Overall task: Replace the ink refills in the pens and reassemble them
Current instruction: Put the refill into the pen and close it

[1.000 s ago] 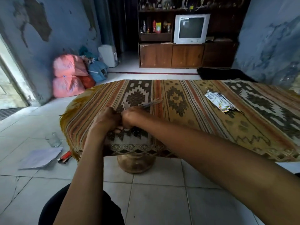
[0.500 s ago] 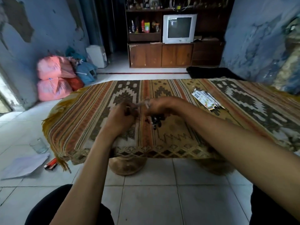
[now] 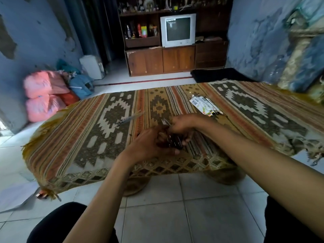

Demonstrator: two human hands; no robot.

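Observation:
My left hand (image 3: 149,144) and my right hand (image 3: 187,125) meet over the near middle of the patterned tablecloth (image 3: 87,137). Between them is a bundle of dark pens (image 3: 173,142), and the fingers of both hands curl round it. A short clear pen part (image 3: 164,122) sticks up at my right hand's fingertips. One clear pen (image 3: 129,119) lies loose on the cloth, to the left of my hands and further back. Several refill packets (image 3: 205,106) lie in a pile just beyond my right hand.
The table stands low on a tiled floor, and my knees are at its near edge. On the floor at the left lie a sheet of paper (image 3: 15,195) and a red lighter (image 3: 42,195). Far behind are pink bags (image 3: 42,95) and a TV cabinet (image 3: 177,58).
Both hands have moved right along the table and closed in on the dark pens. The long clear pen that was at my hands now lies alone on the cloth to the left.

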